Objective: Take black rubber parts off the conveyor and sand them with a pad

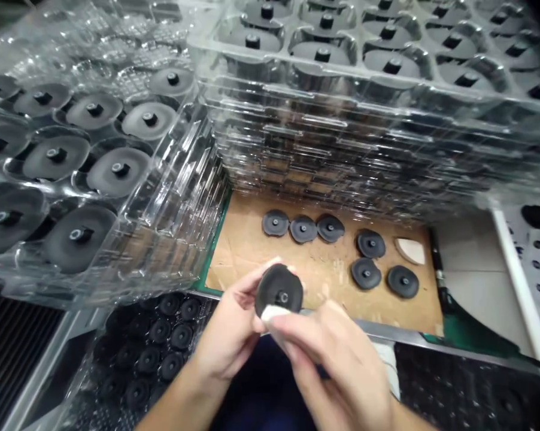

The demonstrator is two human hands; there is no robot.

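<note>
My left hand grips a black round disc with a short central post by its edge, post side facing up toward me. In my right hand a small white pad is pinched, pressed against the disc's lower rim; whether it is cloth or foam I cannot tell. Both hands are above the front edge of a brown cardboard sheet. On that sheet lie several similar discs, among them a disc at the left and a disc at the right. A pale wedge-shaped piece rests near them.
Behind the cardboard rises a tall stack of clear plastic trays, its top tray filled with discs. Another tray stack stands at the left, partly filled. A lower tray of discs sits below left. A white panel with holes is at the right.
</note>
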